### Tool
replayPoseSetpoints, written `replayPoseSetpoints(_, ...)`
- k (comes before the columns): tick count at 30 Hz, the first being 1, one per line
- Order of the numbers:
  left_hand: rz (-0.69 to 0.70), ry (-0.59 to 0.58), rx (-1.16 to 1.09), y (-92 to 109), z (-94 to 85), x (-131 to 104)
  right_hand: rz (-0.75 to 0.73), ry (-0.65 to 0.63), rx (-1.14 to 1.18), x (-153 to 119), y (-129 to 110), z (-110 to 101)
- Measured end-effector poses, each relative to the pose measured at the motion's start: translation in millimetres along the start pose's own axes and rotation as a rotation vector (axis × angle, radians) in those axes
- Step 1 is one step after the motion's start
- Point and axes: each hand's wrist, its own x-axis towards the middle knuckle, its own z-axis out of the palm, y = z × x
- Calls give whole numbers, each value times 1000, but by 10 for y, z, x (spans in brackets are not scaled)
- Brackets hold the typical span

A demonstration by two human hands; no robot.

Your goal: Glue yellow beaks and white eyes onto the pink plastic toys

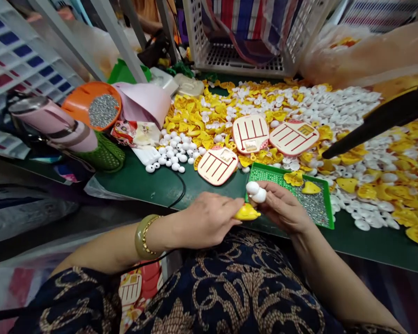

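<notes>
My left hand (209,218), with a bangle on its wrist, grips a small yellow plastic piece (247,212) that comes to a point on its right. Close beside it, my right hand (286,208) pinches a pair of white eyeballs (256,191) at its fingertips. Whether the yellow piece and the eyeballs touch I cannot tell. Just beyond my right hand lies a green tray (329,204) of small metal screws (313,208), with a few yellow shells (311,187) on it.
Yellow shells and white caps (365,104) heap over the green table (135,181). Three cream panels (218,166) and loose eyeballs (176,150) lie ahead. Leftward stand an orange bowl (75,99) of metal bits and a pink flask (52,120). A black bar (379,121) juts in from the right.
</notes>
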Motion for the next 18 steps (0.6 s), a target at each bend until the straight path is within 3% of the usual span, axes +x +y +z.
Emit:
replayPoseSetpoints(4,117,39,246,132,172,8,-127,32,-354,-272,-79,-96)
replayPoseSetpoints(9,121,50,337,180,356,16,-272,67,-678,-408,-109,-130)
replayPoseSetpoints(18,61,33,232,154,603,19,-368,-59,-854,-442,-102,-245)
